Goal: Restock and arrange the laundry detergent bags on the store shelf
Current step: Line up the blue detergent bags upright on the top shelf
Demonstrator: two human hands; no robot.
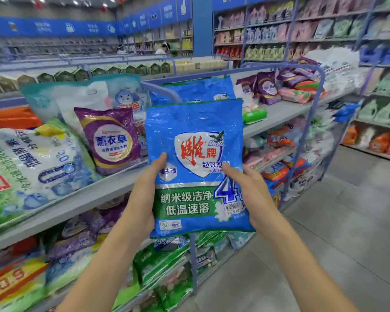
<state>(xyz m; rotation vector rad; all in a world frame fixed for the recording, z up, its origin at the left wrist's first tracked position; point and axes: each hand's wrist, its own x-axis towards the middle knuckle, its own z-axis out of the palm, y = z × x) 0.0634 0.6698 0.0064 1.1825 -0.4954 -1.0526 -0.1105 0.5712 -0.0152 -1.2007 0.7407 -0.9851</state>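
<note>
While both hands hold it in front of the shelving, the blue detergent bag point(196, 167) stands upright in the air with its print facing the camera, and it rests on no shelf. The left hand point(144, 199) grips its lower left edge and the right hand point(250, 192) grips its lower right edge. The fingers point(160, 161) are closed on the bag, each thumb pressed on the front and the rest hidden behind the plastic.

Behind the bag's top edge, more blue bags point(196, 88) of the same look stand on the shelf, partly covered by the held one. Just left of it a purple bag point(109, 140) stands on the grey shelf board point(99, 194). A tall teal-and-white bag point(83, 97) stands behind that, and a large white-and-green bag point(32, 167) lies tilted at the far left.

To the right along the shelf lies a small green pack point(254, 114). Farther on is a pile of purple bags point(266, 88) beside pink and orange ones. A blue metal frame point(311, 122) borders the shelf sections. Green bags point(162, 264) crowd the lower shelf beneath the held bag. The grey floor point(324, 244) runs off to the right. Wall shelving point(324, 30) with bottles and pouches stands across the aisle, blurred.
</note>
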